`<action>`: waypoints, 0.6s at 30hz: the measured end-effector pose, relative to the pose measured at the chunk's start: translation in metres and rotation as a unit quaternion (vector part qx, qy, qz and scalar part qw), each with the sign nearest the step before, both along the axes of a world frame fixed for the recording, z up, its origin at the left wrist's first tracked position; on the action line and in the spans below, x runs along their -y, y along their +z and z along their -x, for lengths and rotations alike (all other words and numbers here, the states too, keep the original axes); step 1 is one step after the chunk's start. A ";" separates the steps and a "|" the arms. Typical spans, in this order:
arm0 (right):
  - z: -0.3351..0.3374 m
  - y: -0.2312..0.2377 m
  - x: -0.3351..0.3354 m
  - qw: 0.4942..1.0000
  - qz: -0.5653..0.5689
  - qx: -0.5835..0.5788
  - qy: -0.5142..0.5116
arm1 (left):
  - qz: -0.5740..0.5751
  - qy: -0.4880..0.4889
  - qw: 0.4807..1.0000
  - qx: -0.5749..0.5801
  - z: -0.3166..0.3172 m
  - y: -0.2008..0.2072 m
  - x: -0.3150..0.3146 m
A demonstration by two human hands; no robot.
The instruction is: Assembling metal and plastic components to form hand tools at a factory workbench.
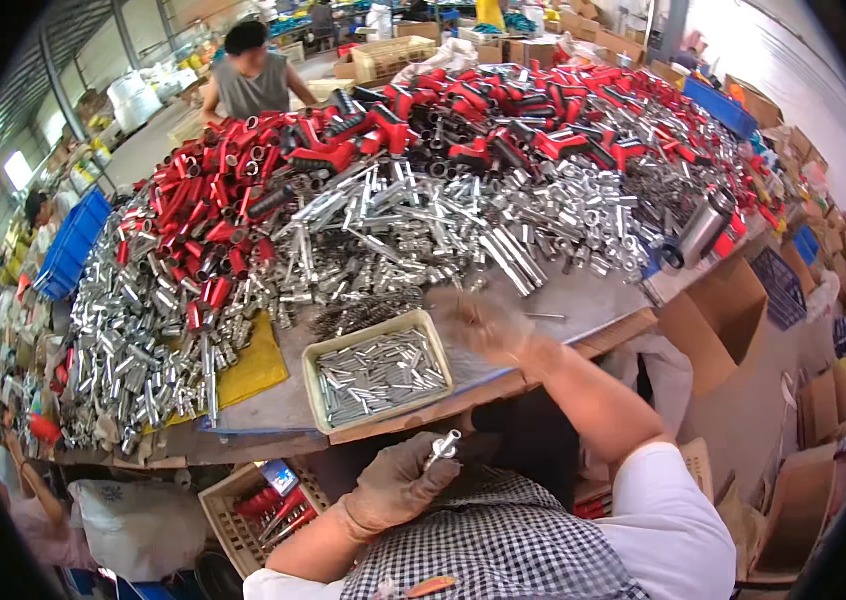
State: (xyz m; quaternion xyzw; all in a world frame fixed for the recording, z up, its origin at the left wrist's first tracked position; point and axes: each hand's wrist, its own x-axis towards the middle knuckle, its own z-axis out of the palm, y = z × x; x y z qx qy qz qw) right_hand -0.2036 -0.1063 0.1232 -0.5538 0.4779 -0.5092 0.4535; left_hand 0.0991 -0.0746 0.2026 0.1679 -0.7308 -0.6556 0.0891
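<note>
My left hand (398, 482), in a dirty work glove, is closed around a small shiny metal cylindrical part (443, 450) with a hollow end, close to my checked apron. My right hand (483, 325) is smeared by motion over the table, to the right of a cream tray (317, 405); its fingers cannot be made out. Many thin metal pins (383, 375) lie in that tray at the table's near edge. Just behind it is a pile of small dark springs or screws (353, 318). Chrome tubes and fittings (383, 215) are heaped beyond.
Red-and-black tool handles (568, 145) and red sleeves (183, 190) are piled further back. A steel flask (705, 228) stands at the right edge, above an open cardboard box (713, 330). A crate (228, 510) with red parts sits below left. Another person (253, 85) is across the table.
</note>
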 end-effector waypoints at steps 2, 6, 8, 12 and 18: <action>0.004 0.017 0.042 0.942 -0.032 -0.313 -0.120 | 0.057 0.035 0.998 0.016 -0.004 -0.007 0.002; -0.024 0.063 0.075 0.767 -0.145 -0.610 -0.136 | 0.086 0.042 0.995 0.004 -0.005 0.006 0.004; -0.023 0.063 0.083 0.749 -0.141 -0.635 -0.127 | 0.093 0.050 0.994 0.015 -0.009 0.006 0.007; -0.011 0.064 0.071 0.770 -0.109 -0.620 -0.107 | 0.065 0.068 0.995 -0.013 -0.014 0.012 0.010; -0.003 0.067 0.043 0.788 -0.014 -0.614 -0.039 | -0.012 0.080 0.997 -0.013 -0.023 0.003 0.007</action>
